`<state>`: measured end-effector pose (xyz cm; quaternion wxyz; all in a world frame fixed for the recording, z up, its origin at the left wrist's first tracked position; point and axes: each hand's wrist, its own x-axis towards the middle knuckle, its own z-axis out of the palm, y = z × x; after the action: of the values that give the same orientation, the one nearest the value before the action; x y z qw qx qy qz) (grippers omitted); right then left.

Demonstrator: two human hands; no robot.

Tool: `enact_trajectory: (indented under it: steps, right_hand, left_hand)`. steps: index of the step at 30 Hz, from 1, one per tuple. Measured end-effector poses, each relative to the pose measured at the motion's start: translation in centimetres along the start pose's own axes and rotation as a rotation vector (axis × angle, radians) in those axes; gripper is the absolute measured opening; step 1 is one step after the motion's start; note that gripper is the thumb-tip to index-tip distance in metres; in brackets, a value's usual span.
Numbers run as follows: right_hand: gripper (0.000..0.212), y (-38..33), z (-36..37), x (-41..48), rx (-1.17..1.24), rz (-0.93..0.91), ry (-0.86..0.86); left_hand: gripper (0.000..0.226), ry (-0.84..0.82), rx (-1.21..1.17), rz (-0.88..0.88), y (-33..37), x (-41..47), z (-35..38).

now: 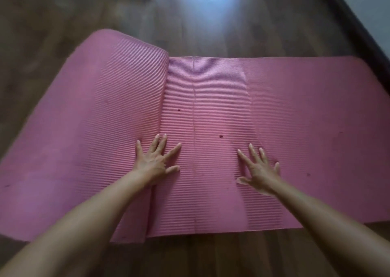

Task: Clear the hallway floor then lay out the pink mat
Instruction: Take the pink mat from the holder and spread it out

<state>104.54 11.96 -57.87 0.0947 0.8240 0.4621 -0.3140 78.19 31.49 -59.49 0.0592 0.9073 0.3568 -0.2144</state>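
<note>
Floor [211, 33] around mat bare in view; clearing judged done. Pink mat [295, 128] flat on right and centre; left portion [95, 128] still curled, unrolling left to do. Left hand [157, 160] and right hand [258, 171] splayed, palms pressing mat near edge, gripping nothing.

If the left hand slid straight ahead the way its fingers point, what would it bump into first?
Probably the curled-up part of the pink mat. The left hand lies flat, its fingers already beside that raised edge.
</note>
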Motion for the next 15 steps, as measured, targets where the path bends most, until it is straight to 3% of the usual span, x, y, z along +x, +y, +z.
enact_trajectory:
  steps: [5, 9, 13, 15]
  right_hand:
    - [0.093, -1.8, -1.2, -0.3, -0.092, 0.079, -0.056]
    - [0.077, -7.6, -2.5, 0.2, -0.232, 0.062, -0.051]
    - [0.083, -17.2, -1.4, 0.8, -0.001, -0.106, -0.039]
    - [0.091, -21.1, 0.3, 1.0, 0.168, -0.107, -0.055]
  left_hand:
    - [0.074, -0.035, -0.012, 0.037, -2.5, -0.7, 0.4]
    - [0.075, -0.079, -0.042, 0.065, -2.6, -0.6, 0.0]
    - [0.079, -0.156, -0.043, 0.106, -2.9, -0.4, -0.7]
    - [0.083, -0.187, -0.036, 0.131, -3.3, -0.3, -1.1]
